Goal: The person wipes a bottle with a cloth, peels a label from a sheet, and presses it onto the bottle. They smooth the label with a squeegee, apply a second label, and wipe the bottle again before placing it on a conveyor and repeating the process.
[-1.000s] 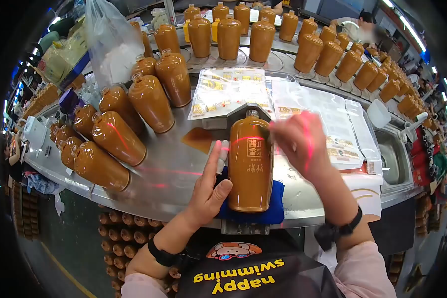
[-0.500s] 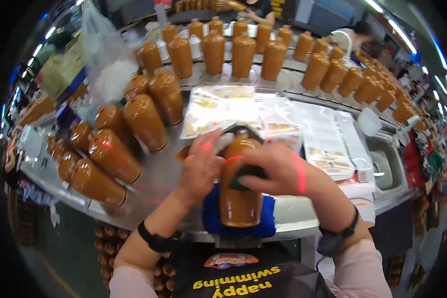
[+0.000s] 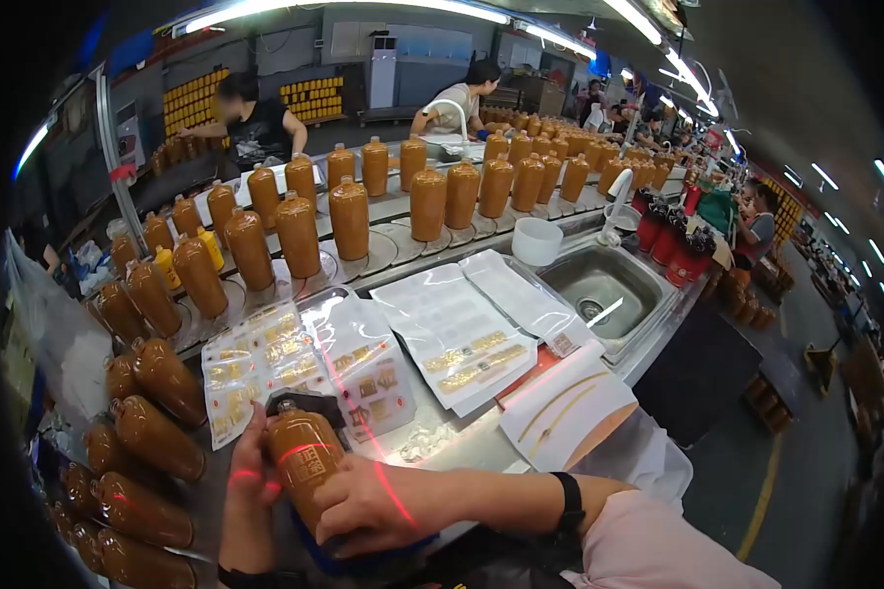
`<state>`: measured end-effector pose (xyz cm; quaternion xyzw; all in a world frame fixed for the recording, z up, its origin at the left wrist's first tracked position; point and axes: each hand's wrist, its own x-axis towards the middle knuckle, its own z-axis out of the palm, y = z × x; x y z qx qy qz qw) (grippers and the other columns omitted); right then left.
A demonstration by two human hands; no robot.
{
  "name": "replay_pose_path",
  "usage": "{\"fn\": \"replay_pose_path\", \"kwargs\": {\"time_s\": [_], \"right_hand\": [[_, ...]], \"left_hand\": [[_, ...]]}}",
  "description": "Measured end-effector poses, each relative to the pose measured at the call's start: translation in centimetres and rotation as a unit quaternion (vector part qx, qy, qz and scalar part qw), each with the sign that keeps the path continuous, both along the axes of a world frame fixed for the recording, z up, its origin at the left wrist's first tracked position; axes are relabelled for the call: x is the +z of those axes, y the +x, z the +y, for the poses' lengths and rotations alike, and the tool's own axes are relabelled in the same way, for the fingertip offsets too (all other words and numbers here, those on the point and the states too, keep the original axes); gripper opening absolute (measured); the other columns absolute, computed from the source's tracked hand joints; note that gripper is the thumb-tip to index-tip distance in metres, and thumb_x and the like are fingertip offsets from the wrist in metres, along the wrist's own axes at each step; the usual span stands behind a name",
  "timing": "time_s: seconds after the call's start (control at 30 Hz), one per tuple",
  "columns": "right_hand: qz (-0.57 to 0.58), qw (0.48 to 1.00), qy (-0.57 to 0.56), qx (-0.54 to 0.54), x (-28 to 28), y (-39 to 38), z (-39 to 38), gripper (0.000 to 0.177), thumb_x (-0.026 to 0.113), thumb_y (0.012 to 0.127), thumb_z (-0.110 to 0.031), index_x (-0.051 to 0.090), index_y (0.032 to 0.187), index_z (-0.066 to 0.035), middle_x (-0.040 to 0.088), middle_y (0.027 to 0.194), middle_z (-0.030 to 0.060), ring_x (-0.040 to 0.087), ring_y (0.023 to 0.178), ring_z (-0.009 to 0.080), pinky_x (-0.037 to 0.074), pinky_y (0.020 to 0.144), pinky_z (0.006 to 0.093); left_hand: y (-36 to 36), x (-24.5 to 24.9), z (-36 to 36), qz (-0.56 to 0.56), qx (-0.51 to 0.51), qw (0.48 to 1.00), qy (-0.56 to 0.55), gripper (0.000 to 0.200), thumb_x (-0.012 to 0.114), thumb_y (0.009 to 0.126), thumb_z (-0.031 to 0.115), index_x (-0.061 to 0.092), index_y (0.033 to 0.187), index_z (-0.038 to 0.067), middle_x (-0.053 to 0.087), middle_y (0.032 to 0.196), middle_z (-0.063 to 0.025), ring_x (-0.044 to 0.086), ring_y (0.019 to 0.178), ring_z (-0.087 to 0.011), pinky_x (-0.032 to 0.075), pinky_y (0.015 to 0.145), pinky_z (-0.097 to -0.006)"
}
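A glossy brown bottle (image 3: 303,447) lies tilted in front of me, its neck pointing away, with gold characters on its upper side. My left hand (image 3: 252,466) is closed along the bottle's left side; some of its fingers are hidden behind it. Across the lower right of the bottle, my right hand (image 3: 373,506) is curled with a small dark piece partly showing under its fingers. A dark holder (image 3: 322,406) stands at the neck end, and blue cloth (image 3: 378,558) shows beneath the base. Red light lines cross the bottle and both hands.
Printed gold decal sheets (image 3: 462,339) lie beyond the bottle. Several brown bottles (image 3: 147,432) crowd the left side, and more stand on a curved conveyor (image 3: 393,250). A sink (image 3: 604,290) and white tub (image 3: 537,241) are at right. Two co-workers (image 3: 255,128) work across the line.
My view has swung right and up, bringing the sink and co-workers into fuller view. My right hand has slid toward the bottle's base, and the gold characters now show.
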<state>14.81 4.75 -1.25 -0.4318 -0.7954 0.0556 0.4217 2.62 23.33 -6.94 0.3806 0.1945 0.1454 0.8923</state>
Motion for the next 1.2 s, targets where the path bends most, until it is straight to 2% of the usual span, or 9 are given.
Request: {"fn": "replay_pose_path", "kwargs": {"time_s": [0.07, 0.17, 0.33, 0.4, 0.63, 0.8, 0.93, 1.07, 1.2], "right_hand": [[0.094, 0.989, -0.113, 0.020, -1.2, 1.1, 0.6, 0.019, 0.069, 0.079, -0.018, 0.062, 0.094, -0.009, 0.059, 0.085, 0.0118, 0.060, 0.081, 0.0323, 0.048, 0.069, 0.0423], [0.091, 0.963, 0.012, -0.254, -1.9, 4.2, 2.4, 0.023, 0.073, 0.080, -0.012, 0.063, 0.099, -0.004, 0.061, 0.089, 0.0143, 0.061, 0.083, 0.0321, 0.049, 0.073, 0.0396], [0.184, 0.961, -0.041, -0.202, -0.9, 3.8, -0.8, 0.024, 0.074, 0.083, -0.014, 0.065, 0.102, -0.003, 0.062, 0.090, 0.0119, 0.062, 0.082, 0.0246, 0.048, 0.073, 0.0330], [0.202, 0.961, -0.048, -0.184, -1.4, 4.0, -2.0, 0.024, 0.074, 0.084, -0.013, 0.065, 0.104, -0.002, 0.064, 0.095, 0.0095, 0.063, 0.087, 0.0189, 0.049, 0.074, 0.0301], [0.358, 0.906, -0.084, -0.208, -1.6, 4.6, -5.0, 0.017, 0.067, 0.089, -0.006, 0.062, 0.104, -0.001, 0.065, 0.094, 0.0030, 0.060, 0.083, 0.0087, 0.049, 0.075, 0.0236], [0.443, 0.868, -0.096, -0.203, -1.6, 4.8, -3.1, 0.018, 0.064, 0.094, -0.011, 0.059, 0.108, -0.001, 0.063, 0.095, 0.0026, 0.057, 0.082, 0.0066, 0.048, 0.074, 0.0199], [0.443, 0.870, -0.106, -0.187, -1.4, 3.4, -0.7, 0.024, 0.060, 0.096, -0.011, 0.057, 0.117, 0.000, 0.063, 0.098, 0.0037, 0.058, 0.086, 0.0071, 0.048, 0.075, 0.0194], [0.354, 0.910, -0.107, -0.189, -0.9, 4.4, 0.8, 0.030, 0.050, 0.098, -0.005, 0.053, 0.128, 0.001, 0.056, 0.127, 0.0112, 0.057, 0.108, 0.0133, 0.051, 0.087, 0.0261], [0.239, 0.949, -0.089, -0.184, 0.7, 6.3, 3.5, 0.029, 0.046, 0.096, 0.000, 0.058, 0.123, 0.001, 0.050, 0.141, 0.0139, 0.054, 0.121, 0.0197, 0.053, 0.089, 0.0294]], "left_hand": [[0.4, -0.8, 0.7, 0.026, -0.002, 1.000, -0.010, 0.043, 0.047, 0.101, 0.041, 0.060, 0.112, 0.002, 0.068, 0.104, -0.0131, 0.066, 0.095, -0.0245, 0.054, 0.086, -0.0378], [1.0, -0.2, 1.2, 0.043, -0.019, 0.999, 0.018, 0.032, 0.054, 0.097, 0.032, 0.062, 0.107, 0.003, 0.068, 0.102, -0.0129, 0.067, 0.089, -0.0236, 0.055, 0.081, -0.0363], [0.6, 0.0, 1.3, 0.041, -0.068, 0.992, 0.100, 0.030, 0.057, 0.094, 0.030, 0.063, 0.100, 0.001, 0.069, 0.101, -0.0137, 0.067, 0.086, -0.0213, 0.054, 0.078, -0.0333], [0.2, 3.4, -1.4, -0.073, -0.075, 0.978, 0.183, 0.033, 0.055, 0.094, 0.030, 0.064, 0.100, -0.001, 0.069, 0.099, -0.0132, 0.067, 0.087, -0.0200, 0.053, 0.081, -0.0319], [-7.4, 6.1, -5.1, -0.055, 0.207, 0.942, 0.259, 0.032, 0.061, 0.095, 0.024, 0.064, 0.111, -0.003, 0.069, 0.102, -0.0104, 0.067, 0.091, -0.0147, 0.052, 0.083, -0.0263], [-13.1, 8.9, -2.0, -0.008, 0.426, 0.821, 0.381, 0.027, 0.066, 0.092, 0.021, 0.067, 0.106, -0.002, 0.069, 0.092, -0.0039, 0.063, 0.084, -0.0094, 0.051, 0.078, -0.0248], [-14.6, 7.4, 3.6, 0.151, 0.512, 0.582, 0.614, 0.032, 0.069, 0.090, 0.028, 0.067, 0.097, -0.002, 0.069, 0.082, -0.0099, 0.064, 0.076, -0.0148, 0.051, 0.072, -0.0306], [-14.5, 5.2, 6.3, 0.252, 0.495, 0.518, 0.650, 0.033, 0.070, 0.085, 0.031, 0.064, 0.090, -0.001, 0.065, 0.079, -0.0166, 0.063, 0.074, -0.0322, 0.049, 0.069, -0.0386], [-14.2, 5.7, 6.6, 0.321, 0.467, 0.441, 0.696, 0.029, 0.069, 0.085, 0.029, 0.060, 0.088, 0.002, 0.062, 0.081, -0.0161, 0.061, 0.078, -0.0359, 0.048, 0.069, -0.0449]]}}
